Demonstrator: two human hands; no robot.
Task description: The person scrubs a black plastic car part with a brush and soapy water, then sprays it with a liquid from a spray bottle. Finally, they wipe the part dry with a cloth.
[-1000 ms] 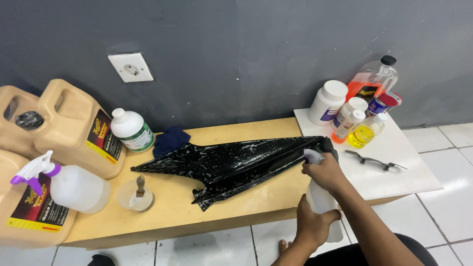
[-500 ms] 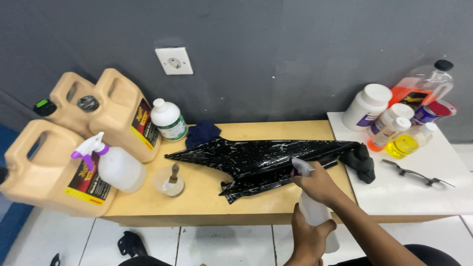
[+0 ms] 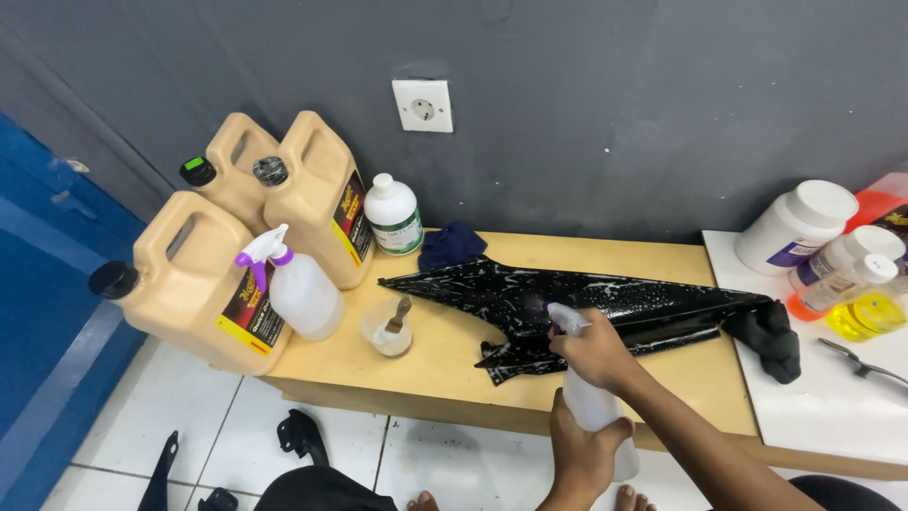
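Observation:
A long glossy black panel (image 3: pixel 624 301), speckled with white droplets, lies across the wooden bench (image 3: pixel 445 364). I hold a translucent white spray bottle (image 3: pixel 592 409) over the panel's near edge, around its middle. My right hand (image 3: pixel 598 352) wraps the bottle's trigger head, whose nozzle points at the panel. My left hand (image 3: pixel 579 461) grips the bottle's lower body from below. A black cloth (image 3: pixel 772 337) sits at the panel's right end.
Three tan jugs (image 3: pixel 317 194) and a purple-trigger spray bottle (image 3: pixel 301 293) crowd the bench's left end, beside a small cup with a brush (image 3: pixel 388 331), a white bottle (image 3: pixel 393 216) and a dark blue cloth (image 3: pixel 450 244). A white board (image 3: pixel 823 402) on the right carries bottles, a jar (image 3: pixel 794 227) and a metal tool (image 3: pixel 865 364).
Both hands and the spray bottle have moved left along the panel, from its right end toward its middle. My view has swung left, bringing more of the jugs into sight.

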